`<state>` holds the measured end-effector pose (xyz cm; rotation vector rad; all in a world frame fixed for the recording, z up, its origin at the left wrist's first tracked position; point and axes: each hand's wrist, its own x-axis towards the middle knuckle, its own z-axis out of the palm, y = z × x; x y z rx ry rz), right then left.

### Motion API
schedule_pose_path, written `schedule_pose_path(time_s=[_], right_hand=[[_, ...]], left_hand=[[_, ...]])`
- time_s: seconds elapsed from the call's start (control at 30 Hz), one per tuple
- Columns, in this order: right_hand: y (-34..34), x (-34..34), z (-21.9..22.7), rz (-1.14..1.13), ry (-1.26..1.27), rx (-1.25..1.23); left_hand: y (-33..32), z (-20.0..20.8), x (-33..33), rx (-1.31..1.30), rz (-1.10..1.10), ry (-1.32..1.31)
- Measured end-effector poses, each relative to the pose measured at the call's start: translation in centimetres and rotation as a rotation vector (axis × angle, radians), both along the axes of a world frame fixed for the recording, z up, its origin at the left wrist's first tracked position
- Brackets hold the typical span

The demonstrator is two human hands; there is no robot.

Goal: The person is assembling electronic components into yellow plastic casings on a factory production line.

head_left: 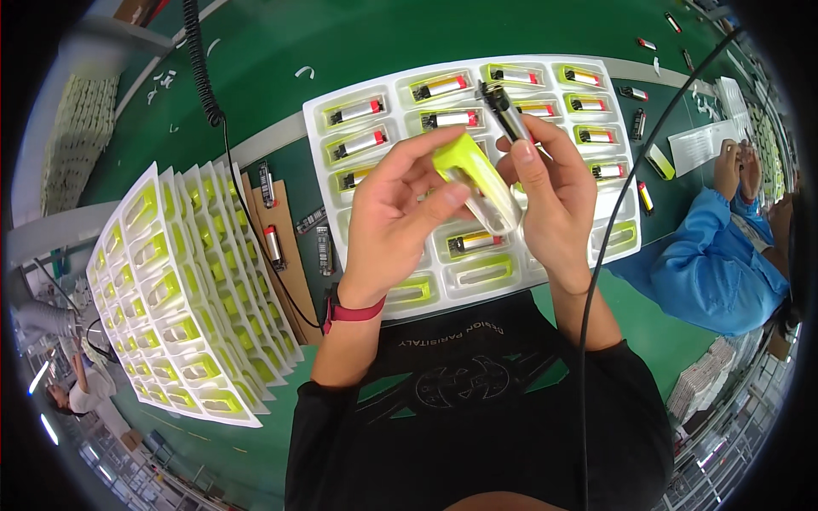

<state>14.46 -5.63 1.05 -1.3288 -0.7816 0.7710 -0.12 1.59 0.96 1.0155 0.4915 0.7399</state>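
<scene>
Over a white moulded tray [607,206], my left hand [388,221] is closed around a yellow-green and clear plastic casing [464,160], held tilted. My right hand [558,200] grips a silver cylindrical battery assembly [504,111] with a black end piece, pointing up and to the left. The two parts are close together but apart. Below, many tray pockets hold yellow-green casings with silver, red-ended batteries, such as the battery [356,111] at the upper left. Pockets along the near edge hold a casing [484,271] without a battery. My hands hide the tray's middle.
Stacked trays of casings [162,289] stand tilted at the left. Loose battery assemblies [273,247] lie on brown cardboard [294,298] and the green table. A coiled black cable [198,68] hangs at the upper left; another cable [594,298] crosses before my right arm. A blue-sleeved person [724,255] works at the right.
</scene>
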Motion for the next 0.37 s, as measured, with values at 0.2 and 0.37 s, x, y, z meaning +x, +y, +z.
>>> schedule_pose_path(time_s=[0.2,0.37], right_hand=[[0.9,-0.4,0.2,-0.015,-0.857,0.251],[0.0,0.0,1.3,0.115,-0.867,0.250]], left_hand=[[-0.1,-1.3,-0.4,0.085,0.153,-0.099],[0.3,-1.0,-2.5,0.041,0.049,0.132]])
